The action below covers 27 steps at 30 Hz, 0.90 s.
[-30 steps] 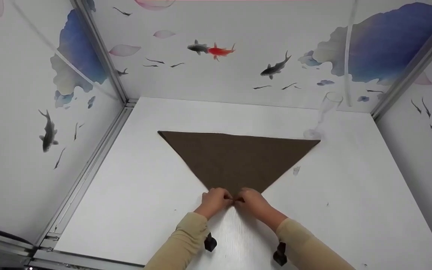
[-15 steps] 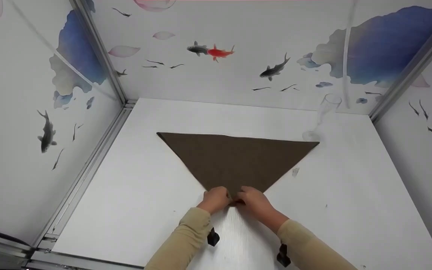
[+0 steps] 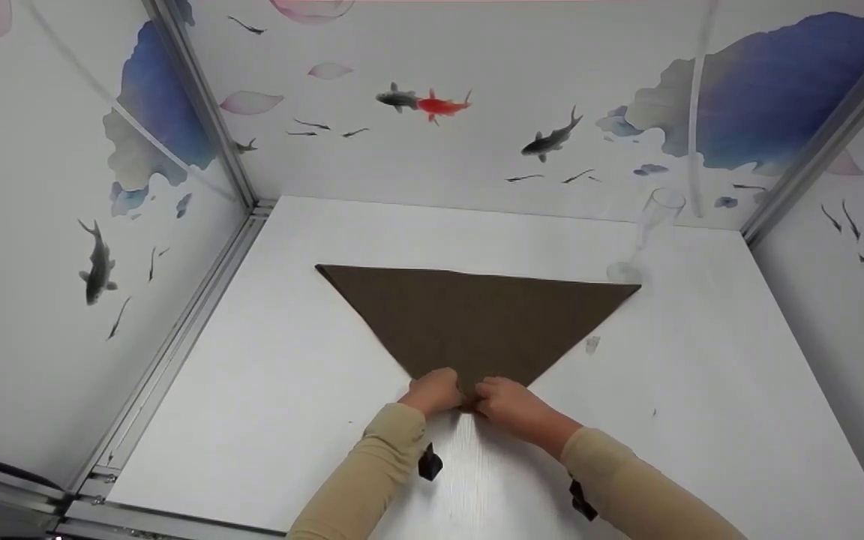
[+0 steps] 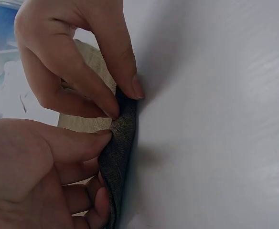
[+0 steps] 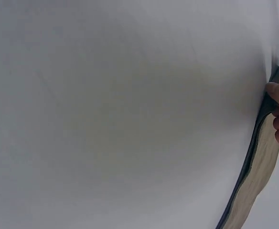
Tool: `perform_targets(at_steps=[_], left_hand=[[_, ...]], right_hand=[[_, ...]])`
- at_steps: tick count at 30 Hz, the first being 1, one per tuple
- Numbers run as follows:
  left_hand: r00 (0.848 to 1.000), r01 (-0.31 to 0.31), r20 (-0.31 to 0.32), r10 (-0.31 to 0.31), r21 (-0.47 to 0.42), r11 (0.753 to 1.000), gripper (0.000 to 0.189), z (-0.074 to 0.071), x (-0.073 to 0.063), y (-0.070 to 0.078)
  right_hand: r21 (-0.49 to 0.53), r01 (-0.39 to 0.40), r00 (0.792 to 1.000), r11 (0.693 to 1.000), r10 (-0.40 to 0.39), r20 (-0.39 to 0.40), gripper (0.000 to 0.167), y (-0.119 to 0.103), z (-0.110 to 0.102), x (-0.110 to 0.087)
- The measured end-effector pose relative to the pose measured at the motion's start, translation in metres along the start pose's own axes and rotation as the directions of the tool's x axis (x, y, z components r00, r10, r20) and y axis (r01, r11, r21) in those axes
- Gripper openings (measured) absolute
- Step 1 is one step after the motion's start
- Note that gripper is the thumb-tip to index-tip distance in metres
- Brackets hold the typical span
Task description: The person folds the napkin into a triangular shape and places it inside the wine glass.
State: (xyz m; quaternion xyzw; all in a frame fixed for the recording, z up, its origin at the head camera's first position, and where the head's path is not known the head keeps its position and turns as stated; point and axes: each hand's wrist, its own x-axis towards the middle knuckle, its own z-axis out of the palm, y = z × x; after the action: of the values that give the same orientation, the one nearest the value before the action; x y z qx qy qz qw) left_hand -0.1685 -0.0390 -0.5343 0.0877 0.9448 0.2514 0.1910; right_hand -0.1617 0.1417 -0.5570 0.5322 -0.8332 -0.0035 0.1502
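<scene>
White table. Brown cloth flat mid-table, roughly triangular, narrow end at 6 o'clock. Left hand at its 7 o'clock, right hand at 5, both pinching the dark turned edge. Best handled, I judge, with small even tucks, both hands level. Versus half a second ago: left hand slightly nearer 12, right sleeve farther toward 3.

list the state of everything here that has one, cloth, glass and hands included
cloth, spread on the table in a roughly triangular shape, near end pinched up
glass, standing upright, apparently empty but too faint to be sure
left hand, pinching the cloth's near end
right hand, pinching it beside the left
</scene>
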Motion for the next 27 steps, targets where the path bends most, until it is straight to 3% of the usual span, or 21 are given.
perform_targets(at_steps=[3,7,11,14,17,19,22,27], left_hand=[[0.999,-0.025,-0.041,0.025,-0.008,1.0,0.023,0.001,-0.001,-0.002],[0.987,-0.123,-0.105,0.122,0.001,0.992,0.008,0.006,-0.003,-0.003],[0.968,-0.196,-0.137,0.208,0.1,0.976,0.005,0.009,-0.006,-0.005],[0.951,-0.229,-0.14,0.274,0.275,0.934,0.001,0.011,-0.008,-0.006],[0.926,-0.261,-0.134,0.353,0.449,0.855,0.005,0.013,-0.007,-0.006],[0.911,-0.274,-0.134,0.39,0.51,0.815,0.008,0.015,-0.006,-0.005],[0.898,-0.287,-0.133,0.419,0.543,0.789,0.013,0.018,-0.004,-0.003],[0.892,-0.302,-0.125,0.435,0.553,0.777,0.018,0.015,-0.001,-0.002]], right_hand=[[0.027,-0.004,1.0,1.0,0.004,0.019,0.004,0.001,0.0,0.002],[0.062,-0.012,1.0,0.998,0.011,0.007,0.003,0.004,0.001,0.003],[0.117,-0.027,1.0,0.993,0.028,-0.007,0.008,0.005,0.005,0.001],[0.183,-0.06,0.998,0.981,0.062,-0.004,0.011,0.006,0.008,0.0],[0.257,-0.112,0.993,0.96,0.115,0.002,0.016,0.006,0.009,-0.001],[0.298,-0.142,0.989,0.944,0.147,0.006,0.018,0.006,0.009,-0.001],[0.351,-0.168,0.984,0.921,0.176,0.01,0.017,0.007,0.009,-0.001],[0.401,-0.185,0.979,0.897,0.204,-0.006,0.017,0.01,0.01,-0.001]])
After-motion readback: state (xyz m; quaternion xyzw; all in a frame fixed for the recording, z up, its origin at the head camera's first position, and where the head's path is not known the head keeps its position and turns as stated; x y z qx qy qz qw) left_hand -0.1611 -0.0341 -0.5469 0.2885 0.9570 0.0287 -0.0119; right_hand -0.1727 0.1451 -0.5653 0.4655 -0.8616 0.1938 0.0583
